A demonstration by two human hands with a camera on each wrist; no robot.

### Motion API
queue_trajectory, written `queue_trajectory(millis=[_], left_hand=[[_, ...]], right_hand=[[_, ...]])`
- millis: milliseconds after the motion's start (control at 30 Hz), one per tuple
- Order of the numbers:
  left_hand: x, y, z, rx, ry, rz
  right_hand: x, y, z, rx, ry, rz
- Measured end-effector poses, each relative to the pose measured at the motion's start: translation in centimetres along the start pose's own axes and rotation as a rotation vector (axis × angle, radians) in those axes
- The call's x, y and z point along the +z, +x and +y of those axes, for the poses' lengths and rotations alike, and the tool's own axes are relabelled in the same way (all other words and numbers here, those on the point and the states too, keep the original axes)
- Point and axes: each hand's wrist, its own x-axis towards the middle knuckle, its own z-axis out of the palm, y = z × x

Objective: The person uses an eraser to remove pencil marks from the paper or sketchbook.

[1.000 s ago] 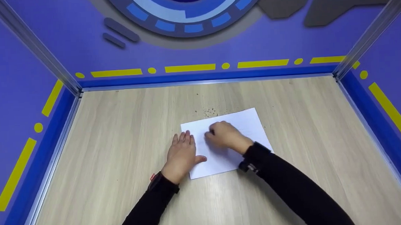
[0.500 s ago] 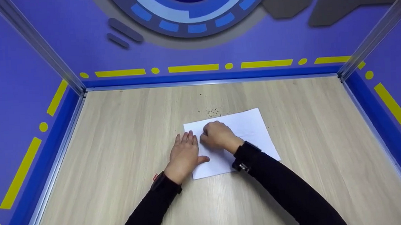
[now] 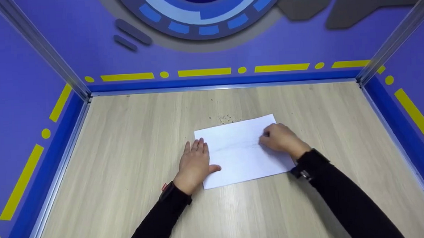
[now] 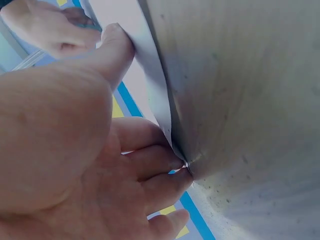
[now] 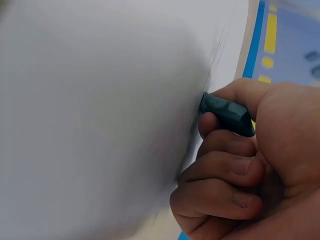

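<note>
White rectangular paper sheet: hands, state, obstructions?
Left hand straight-fingered on the sheet's left edge. Right hand gripping small dark-green block near right edge. Faint grey streaks across. Tiny dark specks just past far edge.

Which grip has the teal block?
The right grip pinches the teal block; the left grip rests outstretched on the left edge of the paper.

Bright light, soft shadow on the paper (image 3: 239, 154), hazy blur in both wrist views

3 purple walls (image 3: 288, 51), yellow dashes (image 3: 205, 72), metal posts (image 3: 41, 48), wood-grain tabletop (image 3: 136, 137)
</note>
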Motion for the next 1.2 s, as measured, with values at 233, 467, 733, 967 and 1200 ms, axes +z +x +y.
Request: queue_trajectory(millis=[233, 467, 733, 967, 1200], left_hand=[[0.1, 0.0, -0.1, 0.007, 0.001, 0.005], [0.1, -0.1, 0.0, 0.004, -0.014, 0.004], [-0.2, 0.2, 0.0, 0.004, -0.009, -0.010], [-0.2, 0.2, -0.1, 0.005, -0.012, -0.013], [-0.3, 0.2, -0.1, 0.013, -0.015, 0.000]], right_hand=[[-1.2, -0.9, 1.9, 0.028, -0.038, -0.013], [-1.4, -0.8, 1.2, 0.063, -0.066, -0.047], [0.3, -0.2, -0.6, -0.001, 0.030, -0.005], [2.4, 0.7, -5.2, -0.064, 0.045, -0.028], [4.3, 2.0, -10.1, -0.130, -0.055, -0.062]])
